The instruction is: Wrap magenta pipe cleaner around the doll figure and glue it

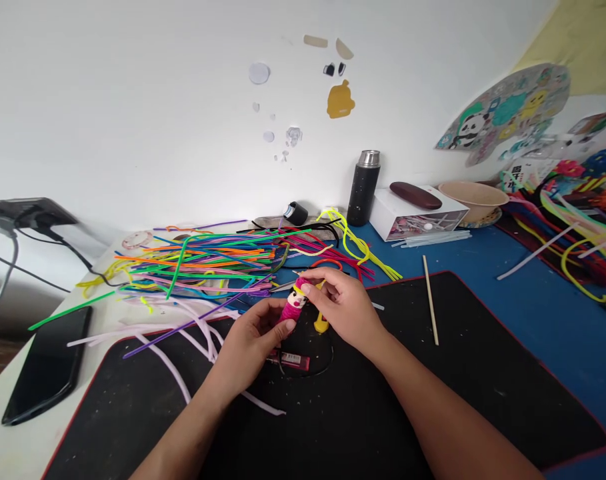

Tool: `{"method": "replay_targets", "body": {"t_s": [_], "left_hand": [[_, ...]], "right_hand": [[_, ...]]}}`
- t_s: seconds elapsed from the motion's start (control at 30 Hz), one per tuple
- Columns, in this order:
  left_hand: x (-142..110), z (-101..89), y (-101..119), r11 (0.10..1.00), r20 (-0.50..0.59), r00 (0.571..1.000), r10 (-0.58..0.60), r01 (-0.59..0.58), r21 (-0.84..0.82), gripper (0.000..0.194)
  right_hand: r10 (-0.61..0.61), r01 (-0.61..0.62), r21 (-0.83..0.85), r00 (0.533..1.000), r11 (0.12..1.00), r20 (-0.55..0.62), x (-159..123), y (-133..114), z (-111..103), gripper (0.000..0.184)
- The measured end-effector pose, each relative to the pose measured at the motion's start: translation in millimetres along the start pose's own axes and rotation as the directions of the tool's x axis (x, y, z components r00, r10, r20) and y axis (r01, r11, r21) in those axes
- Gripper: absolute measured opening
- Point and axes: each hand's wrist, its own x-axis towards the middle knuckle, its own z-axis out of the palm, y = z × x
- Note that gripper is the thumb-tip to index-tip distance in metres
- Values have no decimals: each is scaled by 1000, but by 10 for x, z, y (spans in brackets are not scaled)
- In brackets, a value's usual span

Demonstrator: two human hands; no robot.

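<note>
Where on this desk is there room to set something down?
The black, red-edged mat looks bare, bar small specks, between the thin pale wooden stick and the mat's right edge. A narrower gap separates the stick from the right hand. Crowded: multicoloured fuzzy stems at back left.

— What colours do we see on the figure [296, 302]?
— We see magenta, with a yellow band and white middle.
— And the mat [483, 373]?
— Black, edged in red; our worktop [409, 257] is blue to the mat's right, white to its left.
— Behind it, we find green, orange and purple pipe cleaners [243, 255].
</note>
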Motion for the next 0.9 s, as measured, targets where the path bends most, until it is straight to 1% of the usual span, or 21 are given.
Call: {"method": "replay_targets", "body": {"t_s": [0.17, 0.43, 0.63, 0.8, 0.9], "left_hand": [[-4, -11, -21, 1000, 13, 1000, -19, 19, -12, 44], [2, -17, -20, 1000, 17, 1000, -11, 12, -27, 43], [7, -1, 8, 999, 13, 1000, 0, 1, -33, 44], [18, -24, 0, 999, -39, 999, 23, -24, -31, 43], [22, -53, -18, 999, -80, 996, 37, -40, -34, 43]], "right_hand": [[-18, 18, -7, 1000, 1000, 5, 3, 24, 0, 24], [-2, 2, -14, 1000, 1000, 12, 15, 72, -5, 24], [13, -13, 55, 1000, 998, 11, 30, 97, 30, 25], [67, -66, 79, 998, 995, -16, 131, 90, -16, 29], [65, -64, 23, 997, 998, -34, 262, 82, -113, 29]]}}
